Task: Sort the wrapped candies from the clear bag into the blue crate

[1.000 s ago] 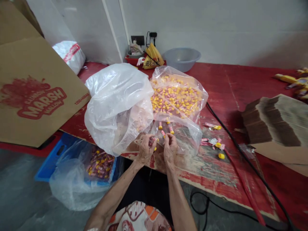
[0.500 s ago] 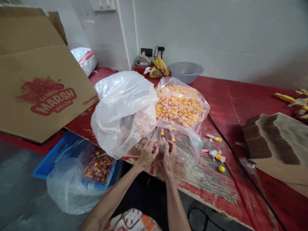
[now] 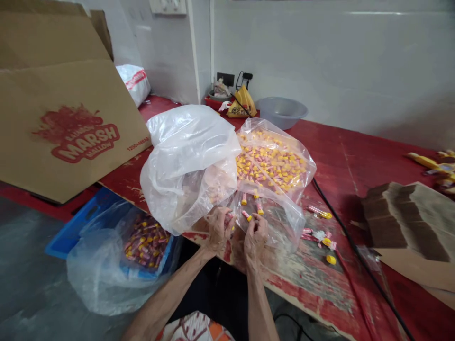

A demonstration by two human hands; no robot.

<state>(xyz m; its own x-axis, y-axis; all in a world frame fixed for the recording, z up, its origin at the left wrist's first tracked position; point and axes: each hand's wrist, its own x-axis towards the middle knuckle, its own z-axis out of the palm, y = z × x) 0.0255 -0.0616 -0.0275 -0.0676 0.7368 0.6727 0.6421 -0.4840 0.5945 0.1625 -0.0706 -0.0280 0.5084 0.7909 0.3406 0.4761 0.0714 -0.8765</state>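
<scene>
Head view: left hand (image 3: 218, 229) curls near curled right hand (image 3: 256, 235).

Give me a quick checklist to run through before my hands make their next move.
1. Left hand holding something: ok, pink pieces show at its fingers.
2. Right hand gripping the nearest yellow-ended tube: cannot tell, contact is unclear.
3. Black cable away from both hands: ok, it lies off to their right.
4. Table free of loose bits: not ok, a yellow cap lies right of the clear bag.
5. Blue crate upright: ok.
</scene>
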